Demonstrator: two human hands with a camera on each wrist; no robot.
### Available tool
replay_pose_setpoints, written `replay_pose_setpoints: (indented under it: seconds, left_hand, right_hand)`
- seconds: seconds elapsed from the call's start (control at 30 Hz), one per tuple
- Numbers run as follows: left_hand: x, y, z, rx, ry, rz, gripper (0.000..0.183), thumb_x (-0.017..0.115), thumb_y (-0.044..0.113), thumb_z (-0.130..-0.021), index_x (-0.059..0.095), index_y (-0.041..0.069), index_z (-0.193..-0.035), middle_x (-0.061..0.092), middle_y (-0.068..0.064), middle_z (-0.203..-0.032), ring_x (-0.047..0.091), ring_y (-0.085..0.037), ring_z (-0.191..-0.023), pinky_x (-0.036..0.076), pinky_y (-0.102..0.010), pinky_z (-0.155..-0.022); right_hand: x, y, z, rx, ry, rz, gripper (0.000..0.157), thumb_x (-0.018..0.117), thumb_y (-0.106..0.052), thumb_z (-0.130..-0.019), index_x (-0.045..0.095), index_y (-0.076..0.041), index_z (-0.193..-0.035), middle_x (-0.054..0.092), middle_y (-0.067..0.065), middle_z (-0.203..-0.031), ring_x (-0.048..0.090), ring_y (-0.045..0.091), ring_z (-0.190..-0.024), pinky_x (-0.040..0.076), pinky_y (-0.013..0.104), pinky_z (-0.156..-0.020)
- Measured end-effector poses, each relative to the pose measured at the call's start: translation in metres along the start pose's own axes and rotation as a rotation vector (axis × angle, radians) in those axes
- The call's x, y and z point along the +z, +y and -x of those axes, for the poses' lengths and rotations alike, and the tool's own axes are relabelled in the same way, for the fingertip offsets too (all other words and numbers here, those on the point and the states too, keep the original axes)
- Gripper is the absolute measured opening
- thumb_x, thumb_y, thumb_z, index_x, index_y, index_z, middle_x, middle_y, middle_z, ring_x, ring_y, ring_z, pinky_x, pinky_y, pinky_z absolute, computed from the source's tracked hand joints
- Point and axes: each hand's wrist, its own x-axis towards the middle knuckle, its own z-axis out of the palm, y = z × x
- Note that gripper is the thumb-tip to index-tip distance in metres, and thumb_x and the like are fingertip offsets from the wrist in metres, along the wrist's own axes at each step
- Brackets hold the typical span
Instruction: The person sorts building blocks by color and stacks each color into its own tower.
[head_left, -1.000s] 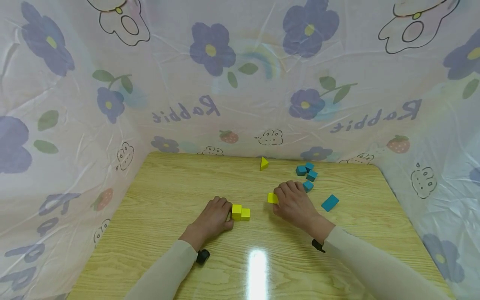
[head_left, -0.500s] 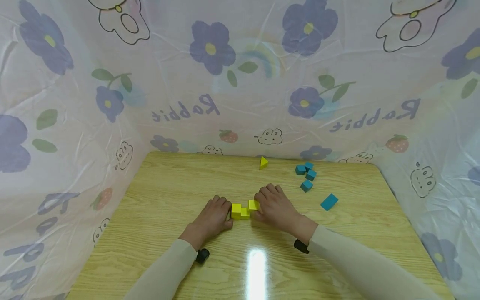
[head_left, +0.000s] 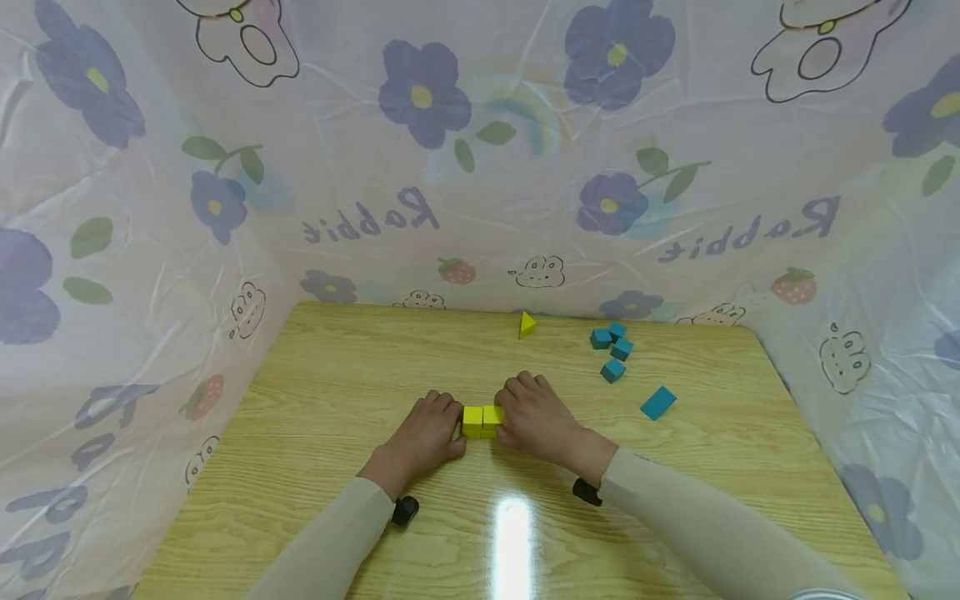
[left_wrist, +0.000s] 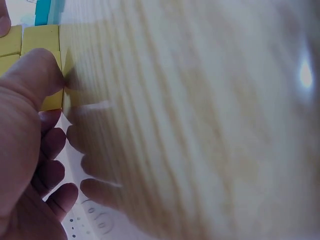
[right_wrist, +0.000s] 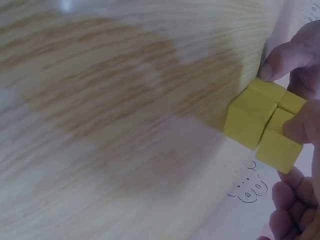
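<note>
Several yellow cubes stand pressed together, two wide and two high, between the hands. My left hand [head_left: 429,429] pinches the lower left cube [left_wrist: 52,100], its thumb across the near face. With thumb and fingers, my right hand [head_left: 536,417] grips the upper right yellow cube [right_wrist: 280,148], which sits over the lower right cube [right_wrist: 250,117] and lies alongside the upper left cube [head_left: 472,415]. The right fingers hide part of the gripped cube in the head view.
A yellow triangular block [head_left: 527,325] stands near the table's back edge. Small blue cubes [head_left: 612,371] lie at the back right, with a flat blue rectangular block [head_left: 658,403] nearer. Patterned cloth [head_left: 480,167] rises behind the wooden table [head_left: 337,358] and along both sides.
My right hand has carried the yellow cube leftward from near the blue cubes onto the lower right cube. The left hand has stayed at the yellow cubes.
</note>
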Motion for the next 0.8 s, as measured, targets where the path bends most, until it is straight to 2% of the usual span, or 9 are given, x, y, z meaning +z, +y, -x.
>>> replay_pose_setpoints:
  seconds: [0.2,0.43,0.67,0.8]
  left_hand:
    - [-0.0011,0.0007,0.0,0.001,0.003,0.006,0.024,0.063,0.033,-0.087,0.057,0.015,-0.1,0.054,0.003,-0.099,0.039,-0.016,-0.09,0.037,-0.033,-0.082]
    - [-0.0018,0.0007,-0.0002,0.015,0.017,0.009,0.025,0.064,0.034,-0.086,0.058,0.014,-0.1,0.054,0.003,-0.098,0.039,-0.016,-0.088,0.037,-0.033,-0.08]
    - [-0.0015,0.0011,-0.0002,0.014,0.022,-0.014,0.026,0.064,0.035,-0.086,0.058,0.013,-0.098,0.055,0.002,-0.097,0.04,-0.017,-0.087,0.038,-0.033,-0.08]
    - [-0.0015,0.0012,-0.0003,0.012,0.02,-0.012,0.026,0.065,0.035,-0.086,0.058,0.013,-0.099,0.055,0.002,-0.098,0.04,-0.017,-0.087,0.038,-0.033,-0.08]
  right_hand:
    - [0.0021,-0.0009,-0.0006,0.003,0.017,0.029,0.033,0.066,-0.041,-0.082,0.065,-0.012,-0.096,0.06,0.001,-0.091,0.045,0.019,-0.08,0.031,0.03,-0.068]
    - [0.0034,-0.0014,-0.0005,0.016,-0.004,-0.014,0.033,0.066,-0.041,-0.083,0.064,-0.011,-0.097,0.06,0.001,-0.093,0.044,0.02,-0.081,0.033,0.031,-0.069]
    - [0.0071,-0.0017,-0.0004,0.003,0.048,-0.017,0.032,0.067,-0.04,-0.08,0.063,-0.011,-0.095,0.058,0.001,-0.089,0.043,0.019,-0.079,0.032,0.032,-0.067]
    - [0.0075,-0.0025,-0.0001,0.007,0.048,-0.021,0.031,0.067,-0.039,-0.08,0.063,-0.011,-0.094,0.057,0.001,-0.089,0.043,0.019,-0.079,0.033,0.032,-0.068]
